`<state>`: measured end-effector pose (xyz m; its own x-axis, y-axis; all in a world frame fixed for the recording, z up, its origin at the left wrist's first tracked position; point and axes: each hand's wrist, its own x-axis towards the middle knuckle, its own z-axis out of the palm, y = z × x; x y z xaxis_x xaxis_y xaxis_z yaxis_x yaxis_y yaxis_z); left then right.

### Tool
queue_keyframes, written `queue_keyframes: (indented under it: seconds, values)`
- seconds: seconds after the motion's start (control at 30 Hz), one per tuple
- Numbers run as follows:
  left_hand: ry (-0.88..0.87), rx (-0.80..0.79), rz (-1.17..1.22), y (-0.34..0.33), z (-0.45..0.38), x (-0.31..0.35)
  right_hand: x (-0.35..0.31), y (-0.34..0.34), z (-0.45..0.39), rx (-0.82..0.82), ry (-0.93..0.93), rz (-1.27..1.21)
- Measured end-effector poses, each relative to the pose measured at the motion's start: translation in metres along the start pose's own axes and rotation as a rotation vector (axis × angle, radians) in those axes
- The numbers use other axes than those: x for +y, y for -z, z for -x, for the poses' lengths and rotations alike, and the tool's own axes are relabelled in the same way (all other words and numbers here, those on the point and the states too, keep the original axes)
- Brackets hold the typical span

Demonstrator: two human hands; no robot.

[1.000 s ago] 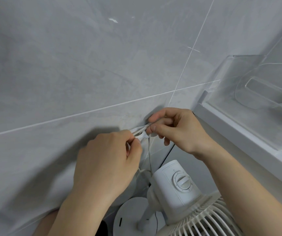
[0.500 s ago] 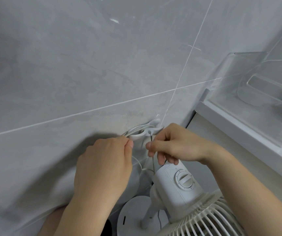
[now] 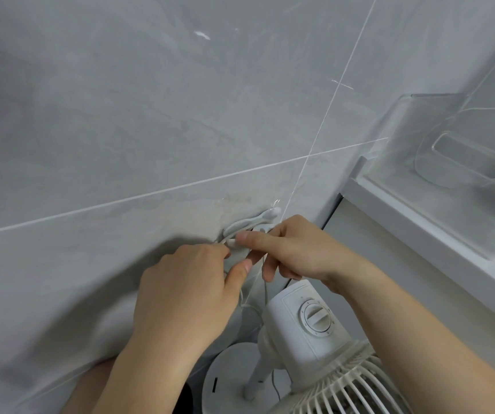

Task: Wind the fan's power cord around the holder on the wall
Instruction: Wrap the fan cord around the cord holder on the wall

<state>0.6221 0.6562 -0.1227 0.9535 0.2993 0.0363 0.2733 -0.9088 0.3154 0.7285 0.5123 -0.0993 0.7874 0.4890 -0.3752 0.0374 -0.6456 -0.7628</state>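
Note:
A small white cord holder (image 3: 252,221) is stuck on the grey tiled wall. The thin white power cord (image 3: 265,289) hangs from it toward the white fan (image 3: 306,324) below. My right hand (image 3: 294,249) sits just under the holder, index finger and thumb pinching the cord at the holder's left end. My left hand (image 3: 186,291) is lower left, fingers curled, thumb up near the same stretch of cord; its fingertips hide the contact. Both hands cover most of the holder's lower half.
The fan's round base (image 3: 228,380) stands on the floor, its grille (image 3: 345,389) at the bottom right. A white ledge (image 3: 419,234) runs along the right with a clear plastic holder (image 3: 464,150) above it.
My right hand has moved left across the holder's lower side, carrying the cord to its left end. My left hand has stayed close below, thumb shifted slightly.

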Motion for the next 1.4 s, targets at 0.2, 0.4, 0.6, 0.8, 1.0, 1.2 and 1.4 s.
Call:
queue_keyframes:
  seconds: [0.2,0.4,0.6,0.8,1.0,1.2,1.4]
  values:
    - [-0.024,-0.023,-0.019,-0.016,-0.002,0.002,0.003,0.007,-0.003,-0.032,-0.03,0.037]
    - [-0.08,-0.084,0.056,-0.025,-0.008,-0.005,0.012,0.016,-0.005,-0.085,0.118,0.182]
    - [-0.172,-0.181,0.267,-0.043,-0.017,-0.001,0.017,0.02,-0.014,-0.117,0.097,0.239]
    - [-0.21,-0.096,0.374,-0.058,-0.02,0.014,0.027,0.026,-0.025,-0.056,-0.068,0.438]
    - [-0.209,-0.028,0.388,-0.06,-0.02,0.017,0.039,0.024,-0.026,-0.009,-0.1,0.458]
    - [-0.242,-0.064,0.556,-0.062,-0.019,0.017,0.038,0.02,-0.022,-0.034,-0.06,0.381]
    - [-0.222,-0.158,0.798,-0.068,-0.024,0.015,0.039,0.022,-0.027,-0.005,-0.051,0.324]
